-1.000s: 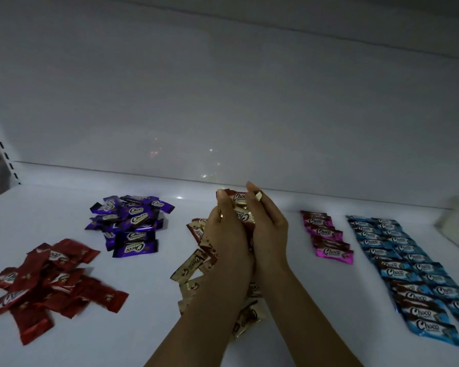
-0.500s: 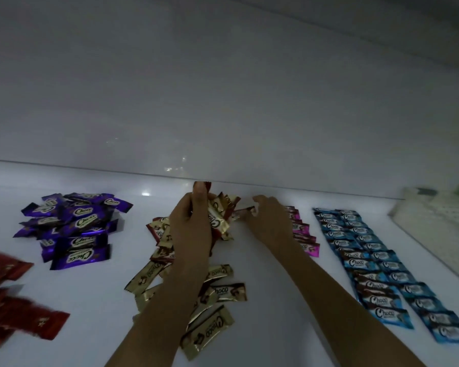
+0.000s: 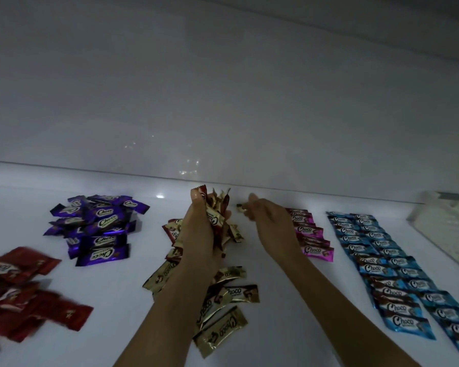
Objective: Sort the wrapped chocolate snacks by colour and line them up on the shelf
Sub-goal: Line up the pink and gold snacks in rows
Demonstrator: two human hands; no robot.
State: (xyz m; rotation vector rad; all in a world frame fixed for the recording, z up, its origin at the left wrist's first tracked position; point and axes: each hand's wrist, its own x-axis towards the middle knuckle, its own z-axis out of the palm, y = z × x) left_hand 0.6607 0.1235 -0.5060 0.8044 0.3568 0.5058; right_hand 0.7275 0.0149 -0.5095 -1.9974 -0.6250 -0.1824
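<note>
Gold foil snacks (image 3: 224, 327) are light, slick and crinkly; best pinched at a crimped end. Left hand (image 3: 196, 234) grips a fanned bunch (image 3: 214, 217) left of the pink row (image 3: 312, 235). Right hand (image 3: 269, 225) pinches what looks like a single snack (image 3: 239, 206) beside that row. The rest lie loose on the shelf (image 3: 281, 327).

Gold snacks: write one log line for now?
left hand: grips gold snacks | right hand: pinches one snack | pink row: lined up

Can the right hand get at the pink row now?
Probably yes: the right hand hovers by the pink row, nothing between, though it pinches one snack; the left hand grips gold snacks.
</note>
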